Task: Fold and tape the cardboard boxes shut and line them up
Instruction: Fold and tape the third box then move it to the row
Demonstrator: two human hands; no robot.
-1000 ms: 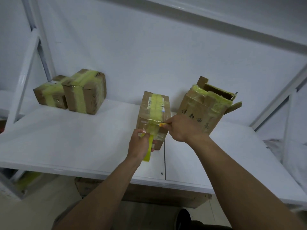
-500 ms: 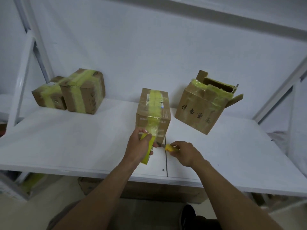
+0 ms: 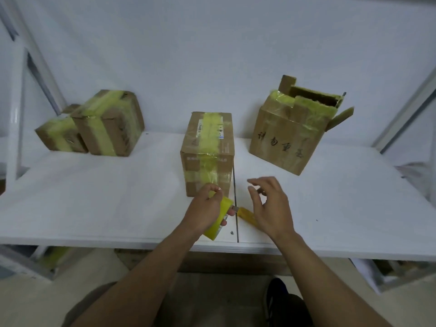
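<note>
Since the middle box (image 3: 207, 149) stands on the white table (image 3: 94, 197) just beyond the hands, with yellow tape over its top and down its near face, it looks sealed. The roll sits low at its foot, probably where the strip ends. The left hand (image 3: 204, 210) grips the yellow tape roll (image 3: 218, 220), fingers curled round it, thumb and forefinger pinched near the box's lower edge. Whether the strip is parted from the roll I cannot tell. The right hand (image 3: 270, 204) hovers with fingers loosely spread and holds nothing. A yellow-handled cutter (image 3: 245, 214) lies on the table under the edge of its palm, likely kept within reach for cutting. Two taped boxes (image 3: 107, 123) sit touching at the far left, probably the start of the line. The box at right (image 3: 287, 135) gapes open, flaps up, awaiting tape.
</note>
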